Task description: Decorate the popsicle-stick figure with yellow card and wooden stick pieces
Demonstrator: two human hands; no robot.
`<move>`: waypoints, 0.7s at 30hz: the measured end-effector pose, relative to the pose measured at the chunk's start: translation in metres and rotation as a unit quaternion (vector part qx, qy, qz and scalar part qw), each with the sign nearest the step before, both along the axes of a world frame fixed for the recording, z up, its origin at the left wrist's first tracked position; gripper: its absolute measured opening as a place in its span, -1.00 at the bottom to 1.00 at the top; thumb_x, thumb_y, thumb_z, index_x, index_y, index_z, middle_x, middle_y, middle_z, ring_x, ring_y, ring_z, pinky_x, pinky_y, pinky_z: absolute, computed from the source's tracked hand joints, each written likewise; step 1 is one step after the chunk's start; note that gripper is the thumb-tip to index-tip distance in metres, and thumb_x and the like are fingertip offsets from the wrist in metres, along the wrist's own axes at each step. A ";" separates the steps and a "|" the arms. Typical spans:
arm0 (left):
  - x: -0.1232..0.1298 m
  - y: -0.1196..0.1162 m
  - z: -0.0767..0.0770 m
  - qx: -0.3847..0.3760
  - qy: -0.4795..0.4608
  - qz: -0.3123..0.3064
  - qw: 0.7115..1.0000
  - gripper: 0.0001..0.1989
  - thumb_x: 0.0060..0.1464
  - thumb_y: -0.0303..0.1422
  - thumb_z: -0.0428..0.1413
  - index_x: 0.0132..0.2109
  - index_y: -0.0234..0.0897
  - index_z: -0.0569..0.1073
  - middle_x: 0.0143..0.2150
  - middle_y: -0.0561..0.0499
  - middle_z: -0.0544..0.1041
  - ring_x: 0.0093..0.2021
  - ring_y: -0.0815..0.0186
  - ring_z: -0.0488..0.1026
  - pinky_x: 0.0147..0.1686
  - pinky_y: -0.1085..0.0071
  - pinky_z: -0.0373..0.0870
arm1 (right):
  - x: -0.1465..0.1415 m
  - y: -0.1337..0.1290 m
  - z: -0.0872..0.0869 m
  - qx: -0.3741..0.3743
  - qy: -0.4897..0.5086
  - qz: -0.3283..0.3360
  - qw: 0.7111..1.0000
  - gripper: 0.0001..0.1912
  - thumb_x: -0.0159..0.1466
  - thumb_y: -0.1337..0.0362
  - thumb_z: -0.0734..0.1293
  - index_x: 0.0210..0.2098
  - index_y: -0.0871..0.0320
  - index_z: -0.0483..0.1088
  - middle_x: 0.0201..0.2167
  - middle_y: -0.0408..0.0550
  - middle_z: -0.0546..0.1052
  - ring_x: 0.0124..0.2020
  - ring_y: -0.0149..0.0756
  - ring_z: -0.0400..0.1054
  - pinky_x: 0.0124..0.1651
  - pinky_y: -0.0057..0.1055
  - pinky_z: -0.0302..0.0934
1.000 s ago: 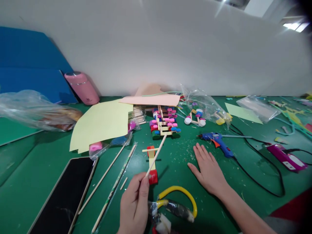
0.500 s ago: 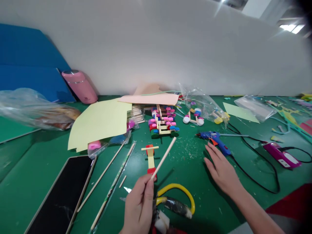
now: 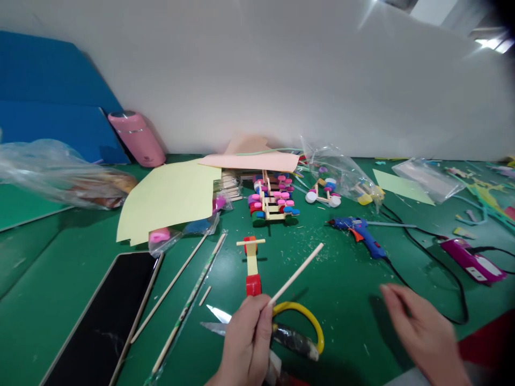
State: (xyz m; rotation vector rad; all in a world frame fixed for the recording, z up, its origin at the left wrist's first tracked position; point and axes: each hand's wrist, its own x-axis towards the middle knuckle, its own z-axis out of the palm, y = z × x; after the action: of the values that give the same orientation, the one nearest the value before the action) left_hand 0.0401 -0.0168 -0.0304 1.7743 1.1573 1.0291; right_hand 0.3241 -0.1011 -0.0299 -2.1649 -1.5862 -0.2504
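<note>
My left hand [image 3: 246, 340] is closed on a thin wooden stick [image 3: 298, 272], which slants up and to the right. Beneath that hand lie scissors [image 3: 296, 339] with a yellow and black handle, partly covered by it. Just beyond is a small toy car [image 3: 251, 262] with red wheels, a pale yellow strip and a short stick across its far end. My right hand [image 3: 420, 329], slightly blurred, hovers over the table at the lower right, fingers loosely bent and nothing visible in them. Nearest to it is a blue glue gun [image 3: 360, 235] lying on its side.
A phone [image 3: 104, 316], a wooden stick [image 3: 171, 287] and a wrapped stick [image 3: 189, 305] lie at left. Finished-looking toy cars [image 3: 273, 198] stand behind, beside yellow paper [image 3: 169, 201]. A pink bottle [image 3: 139, 138] leans at the back. A purple device [image 3: 472, 261] with a cable sits right.
My right hand has drawn back from beside the glue gun toward the lower right. My left hand has shifted right, with its stick tilted lower, uncovering more of the scissor blades.
</note>
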 end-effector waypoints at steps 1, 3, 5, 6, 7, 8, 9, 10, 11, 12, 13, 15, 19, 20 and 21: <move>0.000 0.000 -0.001 0.005 0.001 -0.002 1.000 -0.83 0.12 -0.41 -0.09 -0.31 -0.23 0.39 -0.50 0.06 0.42 -0.52 0.37 0.36 -0.52 0.52 0.31 | -0.013 0.027 0.004 -0.028 0.017 0.045 0.998 -0.71 0.21 0.12 0.17 -0.21 0.16 0.37 -0.37 0.02 0.49 -0.39 -0.21 0.40 -0.39 -0.35 0.29; 0.000 -0.001 -0.003 0.015 0.005 -0.008 1.000 -0.83 0.12 -0.41 -0.09 -0.31 -0.23 0.39 -0.50 0.05 0.43 -0.52 0.36 0.36 -0.49 0.51 0.31 | -0.039 0.082 0.008 -0.068 0.021 0.120 0.990 -0.67 0.25 0.15 0.14 -0.06 0.17 0.27 -0.23 0.06 0.44 -0.24 -0.18 0.37 -0.30 -0.33 0.30; 0.001 -0.002 -0.006 0.020 0.011 -0.015 1.000 -0.83 0.12 -0.41 -0.09 -0.30 -0.23 0.39 -0.50 0.04 0.43 -0.50 0.34 0.36 -0.47 0.49 0.31 | -0.058 0.127 0.007 -0.081 0.011 0.135 0.987 -0.66 0.24 0.11 0.15 -0.09 0.17 0.30 -0.21 0.07 0.42 -0.17 -0.15 0.33 -0.17 -0.27 0.27; 0.002 -0.003 -0.008 0.020 0.012 -0.016 1.000 -0.83 0.12 -0.41 -0.10 -0.30 -0.23 0.39 -0.50 0.04 0.43 -0.50 0.34 0.36 -0.46 0.48 0.31 | -0.064 0.143 0.005 -0.088 0.007 0.132 0.987 -0.66 0.24 0.09 0.17 -0.13 0.17 0.32 -0.21 0.07 0.42 -0.19 -0.17 0.33 -0.16 -0.24 0.27; 0.004 -0.003 -0.009 0.021 0.011 -0.011 1.000 -0.83 0.13 -0.41 -0.10 -0.30 -0.22 0.39 -0.49 0.04 0.43 -0.49 0.33 0.36 -0.46 0.47 0.30 | -0.067 0.155 0.002 -0.099 0.003 0.133 0.986 -0.71 0.25 0.13 0.17 -0.13 0.15 0.33 -0.15 0.03 0.41 -0.19 -0.22 0.33 -0.16 -0.24 0.27; 0.005 -0.004 -0.010 0.024 0.007 -0.004 1.000 -0.83 0.13 -0.40 -0.11 -0.30 -0.22 0.38 -0.49 0.03 0.43 -0.49 0.33 0.35 -0.46 0.46 0.30 | -0.069 0.163 -0.002 -0.106 0.002 0.128 0.986 -0.73 0.26 0.18 0.18 -0.11 0.15 0.31 -0.12 0.00 0.40 -0.18 -0.25 0.33 -0.16 -0.23 0.26; 0.007 -0.004 -0.011 0.026 0.004 0.002 1.000 -0.82 0.13 -0.40 -0.11 -0.30 -0.21 0.38 -0.49 0.03 0.42 -0.50 0.33 0.34 -0.46 0.45 0.29 | -0.070 0.169 -0.005 -0.113 0.001 0.124 0.986 -0.74 0.27 0.21 0.18 -0.09 0.17 0.30 -0.10 -0.01 0.39 -0.18 -0.27 0.34 -0.17 -0.22 0.27; 0.008 -0.004 -0.012 0.029 0.003 0.008 1.000 -0.82 0.14 -0.39 -0.12 -0.31 -0.21 0.37 -0.50 0.03 0.42 -0.50 0.32 0.34 -0.46 0.44 0.28 | -0.070 0.172 -0.008 -0.120 0.002 0.122 0.985 -0.74 0.27 0.24 0.19 -0.07 0.18 0.29 -0.08 -0.02 0.38 -0.17 -0.27 0.34 -0.17 -0.21 0.27; 0.009 -0.004 -0.013 0.031 0.005 0.010 0.999 -0.82 0.14 -0.39 -0.12 -0.31 -0.21 0.37 -0.50 0.03 0.41 -0.50 0.32 0.33 -0.46 0.44 0.28 | -0.071 0.174 -0.010 -0.126 0.003 0.121 0.985 -0.73 0.27 0.25 0.19 -0.06 0.19 0.28 -0.08 -0.02 0.38 -0.17 -0.26 0.34 -0.17 -0.21 0.27; 0.010 -0.004 -0.013 0.034 0.011 0.009 0.999 -0.81 0.14 -0.39 -0.13 -0.31 -0.21 0.36 -0.51 0.03 0.41 -0.50 0.32 0.33 -0.46 0.43 0.27 | -0.071 0.176 -0.012 -0.131 0.004 0.122 0.984 -0.72 0.27 0.24 0.19 -0.05 0.20 0.28 -0.09 -0.01 0.38 -0.17 -0.25 0.34 -0.17 -0.20 0.27; 0.011 -0.003 -0.012 0.037 0.017 0.005 0.999 -0.81 0.15 -0.40 -0.14 -0.32 -0.21 0.36 -0.51 0.03 0.40 -0.50 0.32 0.33 -0.46 0.43 0.27 | -0.072 0.176 -0.013 -0.136 0.005 0.126 0.983 -0.72 0.27 0.24 0.19 -0.06 0.19 0.28 -0.09 -0.02 0.38 -0.17 -0.25 0.34 -0.17 -0.20 0.27; 0.011 -0.002 -0.011 0.045 0.031 -0.007 0.998 -0.81 0.15 -0.41 -0.15 -0.32 -0.22 0.35 -0.53 0.04 0.38 -0.50 0.32 0.33 -0.48 0.44 0.26 | -0.073 0.176 -0.012 -0.142 0.007 0.132 0.981 -0.72 0.27 0.24 0.19 -0.05 0.19 0.28 -0.08 -0.02 0.38 -0.16 -0.25 0.34 -0.17 -0.20 0.27; 0.010 0.000 -0.011 0.068 0.049 -0.013 0.996 -0.82 0.14 -0.44 -0.15 -0.33 -0.23 0.33 -0.52 0.03 0.39 -0.51 0.33 0.34 -0.50 0.46 0.27 | -0.066 0.159 -0.003 -0.143 0.021 0.139 0.980 -0.74 0.27 0.24 0.19 -0.07 0.18 0.29 -0.10 -0.03 0.39 -0.19 -0.28 0.35 -0.19 -0.23 0.28; 0.010 0.000 -0.011 0.070 0.052 -0.011 0.996 -0.82 0.14 -0.44 -0.15 -0.33 -0.23 0.33 -0.52 0.04 0.39 -0.51 0.33 0.34 -0.50 0.46 0.27 | -0.061 0.151 -0.001 -0.142 0.027 0.137 0.980 -0.77 0.27 0.24 0.19 -0.11 0.18 0.31 -0.14 -0.04 0.41 -0.24 -0.32 0.36 -0.22 -0.28 0.29; 0.010 -0.001 -0.010 0.070 0.055 -0.008 0.996 -0.82 0.14 -0.44 -0.14 -0.34 -0.23 0.33 -0.53 0.04 0.39 -0.52 0.33 0.34 -0.51 0.46 0.27 | -0.055 0.140 0.002 -0.139 0.032 0.134 0.981 -0.79 0.27 0.23 0.19 -0.16 0.19 0.32 -0.22 -0.06 0.43 -0.32 -0.36 0.36 -0.29 -0.33 0.30</move>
State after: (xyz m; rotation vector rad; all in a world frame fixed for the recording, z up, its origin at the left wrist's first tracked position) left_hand 0.0504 -0.0173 -0.0407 1.9689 1.1590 1.0367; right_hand 0.2689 0.0388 -0.0284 -2.0972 -1.9465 0.1317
